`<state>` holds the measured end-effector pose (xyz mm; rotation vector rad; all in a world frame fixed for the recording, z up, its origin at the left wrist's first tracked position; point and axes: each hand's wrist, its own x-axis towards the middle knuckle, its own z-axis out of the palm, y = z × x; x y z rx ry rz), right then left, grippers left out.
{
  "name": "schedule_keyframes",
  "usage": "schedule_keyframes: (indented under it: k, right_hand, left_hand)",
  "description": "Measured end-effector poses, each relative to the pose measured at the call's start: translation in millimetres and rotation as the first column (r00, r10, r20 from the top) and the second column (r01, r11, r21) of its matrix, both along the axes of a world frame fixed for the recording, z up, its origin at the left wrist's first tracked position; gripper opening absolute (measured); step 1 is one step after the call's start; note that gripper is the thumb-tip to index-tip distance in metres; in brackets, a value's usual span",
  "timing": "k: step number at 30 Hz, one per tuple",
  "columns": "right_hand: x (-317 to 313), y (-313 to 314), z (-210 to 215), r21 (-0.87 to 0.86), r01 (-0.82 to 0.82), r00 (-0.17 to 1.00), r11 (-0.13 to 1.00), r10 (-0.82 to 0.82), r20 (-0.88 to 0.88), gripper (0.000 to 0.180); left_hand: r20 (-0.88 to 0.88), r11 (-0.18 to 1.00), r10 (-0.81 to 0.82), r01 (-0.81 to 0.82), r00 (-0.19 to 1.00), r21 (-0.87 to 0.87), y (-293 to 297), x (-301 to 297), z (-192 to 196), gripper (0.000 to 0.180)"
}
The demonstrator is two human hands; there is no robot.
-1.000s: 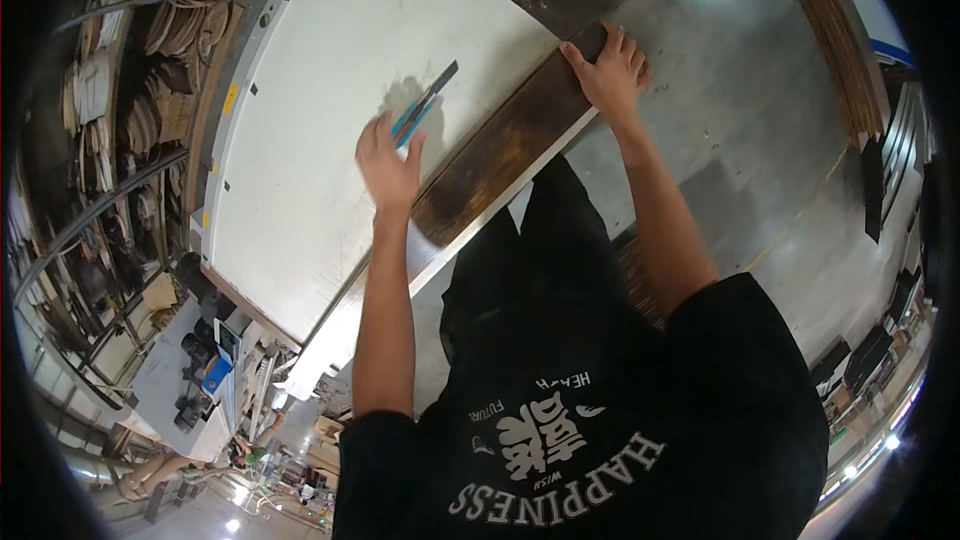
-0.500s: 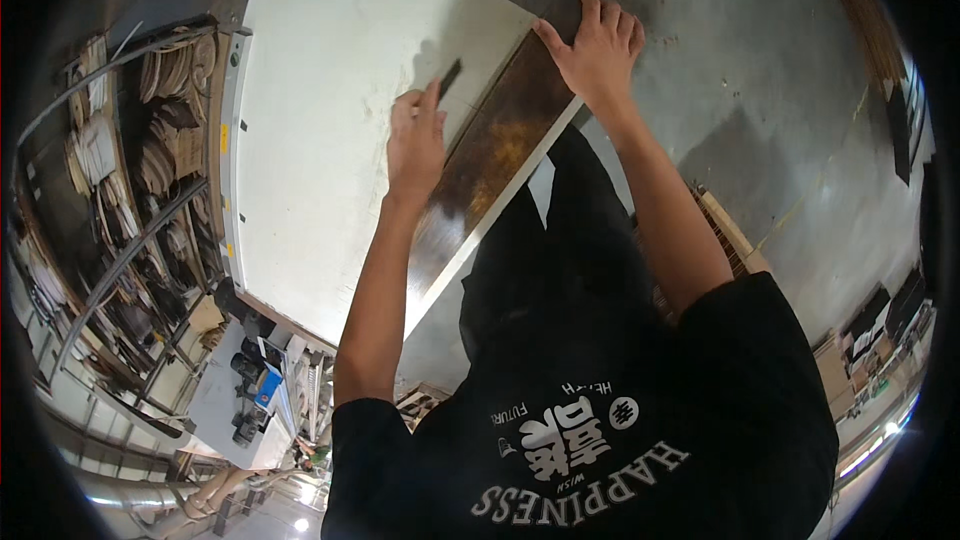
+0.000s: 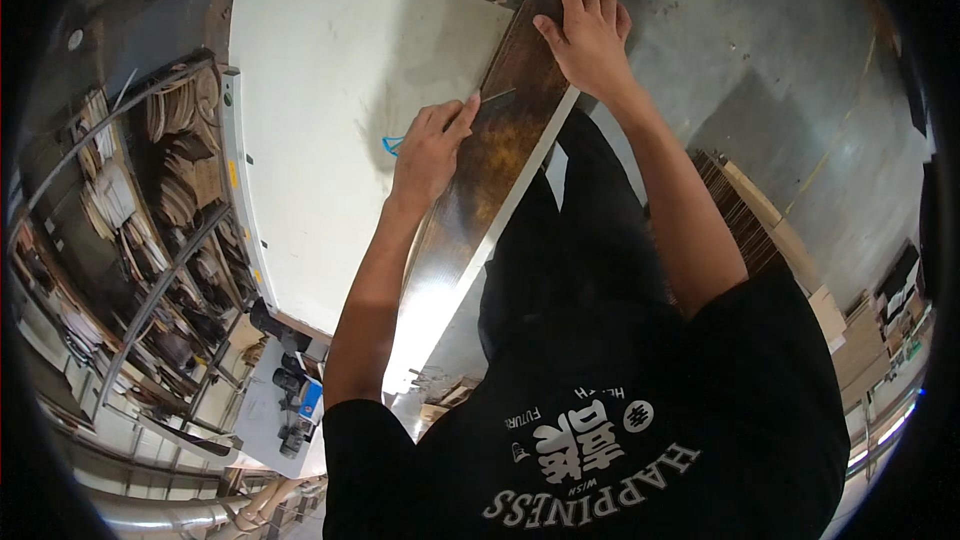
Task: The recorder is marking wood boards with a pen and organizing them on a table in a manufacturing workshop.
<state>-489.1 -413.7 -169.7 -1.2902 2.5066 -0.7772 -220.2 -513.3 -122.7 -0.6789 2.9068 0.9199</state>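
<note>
A long dark brown board [image 3: 505, 145] with a worn yellowish patch lies along the near right edge of the white tabletop [image 3: 310, 110]. My right hand [image 3: 592, 40] grips its far end, with the thumb on the upper face and the fingers over the far edge. My left hand [image 3: 428, 155] is closed around a thin, flat tool [image 3: 498, 96] whose tip points over the board. A blue loop-shaped end [image 3: 391, 145] shows behind this hand, but the tool's exact kind is hard to make out. The left hand is beside the board's left edge.
A metal straightedge [image 3: 236, 140] runs along the table's left side. Beyond it stands a rack [image 3: 150, 280] of curved wooden pieces. Black tools and a blue box [image 3: 311, 400] sit on a grey surface at lower left. Stacked wooden strips [image 3: 745, 205] lie on the floor at right.
My left hand has moved right to the board's edge, and its tool now points over the board. The board's far end reaches past the table corner, with my right hand still on it.
</note>
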Motion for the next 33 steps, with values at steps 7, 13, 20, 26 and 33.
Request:
schedule_keyframes:
  k: [7,13,20,26,33]
  right_hand:
    - [-2.3,0.2,3.6,0.000,0.011,0.997,1.000,-0.011,0.070,0.056]
    - [-2.7,-0.1,7.0,-0.030,0.022,0.994,0.999,-0.018,0.104,0.055]
    - [-1.7,-0.9,5.0,-0.017,0.036,0.986,0.999,-0.033,0.165,0.059]
    - [2.0,1.0,2.1,-0.027,0.072,0.984,0.997,-0.067,0.164,0.080]
    - [6.1,-2.3,7.6,-0.005,0.067,0.990,0.998,-0.066,0.124,0.094]
  left_hand:
    - [-0.031,0.998,-0.058,0.058,0.998,-0.004,-9.5,-6.5,-2.0,0.066]
    - [-0.060,0.997,-0.070,0.069,0.996,-0.023,-21.0,-29.2,-5.3,0.064]
    - [-0.066,0.994,-0.096,0.091,0.993,-0.065,-41.6,-76.8,-11.5,0.062]
    - [-0.086,0.991,-0.120,0.114,0.989,-0.074,-55.0,-119.4,-13.2,0.066]
    - [-0.117,0.981,-0.162,0.147,0.980,-0.126,-83.1,-165.9,-24.1,0.065]
